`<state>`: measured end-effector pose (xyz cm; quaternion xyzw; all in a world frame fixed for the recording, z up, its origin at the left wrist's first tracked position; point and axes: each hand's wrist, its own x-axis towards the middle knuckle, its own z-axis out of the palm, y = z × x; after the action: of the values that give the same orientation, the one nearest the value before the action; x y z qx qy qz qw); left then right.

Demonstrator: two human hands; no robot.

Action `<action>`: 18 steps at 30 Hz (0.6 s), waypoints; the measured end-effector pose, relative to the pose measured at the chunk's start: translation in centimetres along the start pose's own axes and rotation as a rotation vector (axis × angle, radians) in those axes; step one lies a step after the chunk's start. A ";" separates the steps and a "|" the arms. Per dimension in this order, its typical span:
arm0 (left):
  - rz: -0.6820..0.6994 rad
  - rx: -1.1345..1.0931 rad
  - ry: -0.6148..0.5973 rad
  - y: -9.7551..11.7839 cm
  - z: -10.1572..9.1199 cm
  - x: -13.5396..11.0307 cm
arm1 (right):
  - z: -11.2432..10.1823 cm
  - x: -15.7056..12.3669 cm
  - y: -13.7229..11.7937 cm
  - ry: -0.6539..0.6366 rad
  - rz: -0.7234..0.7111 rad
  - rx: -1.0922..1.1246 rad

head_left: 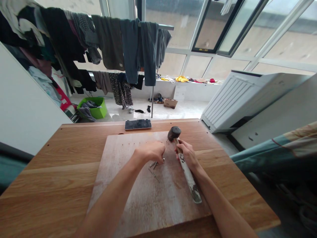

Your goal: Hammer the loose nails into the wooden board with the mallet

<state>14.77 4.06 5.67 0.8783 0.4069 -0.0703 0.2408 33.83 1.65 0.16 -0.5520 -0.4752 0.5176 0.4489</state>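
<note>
Left hand (153, 151) curls by nails (155, 165) (can't tell whether it grips one); right hand (187, 154) holds the hammer (186, 170). Seemingly nail-picking; next calls for a steady pinch.

We see a mallet (184, 164) with a near-black head and a white handle blotched dark, brown close to the head. The nails (154, 174) look silvery grey. Beneath them we find a board (138, 205) in pale pinkish brown, streaked whitish, with at least 4 small dark dots; the table (71, 185) is warm orange-brown with wood grain. Beyond, we notice a lime-green tub (101, 108), blue-grey trousers (150, 49) and a black-and-pale speckled garment (120, 91).
</note>
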 end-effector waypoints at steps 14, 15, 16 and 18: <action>0.064 -0.711 0.689 -7.0 3.3 3.0 | 0.2 -0.1 -1.0 0.040 0.055 0.094; 0.082 -0.717 0.687 -7.0 3.6 3.2 | 0.2 -0.1 -1.0 0.040 0.054 0.094; 0.097 -0.714 0.687 -6.9 3.8 3.3 | 0.2 -0.1 -1.0 0.041 0.055 0.093; 0.111 -0.697 0.688 -6.9 4.1 3.5 | 0.1 -0.1 -0.9 0.049 0.055 0.092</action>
<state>12.22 8.29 -1.50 0.7382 0.4149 0.3771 0.3751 33.62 1.73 1.07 -0.5562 -0.4243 0.5374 0.4709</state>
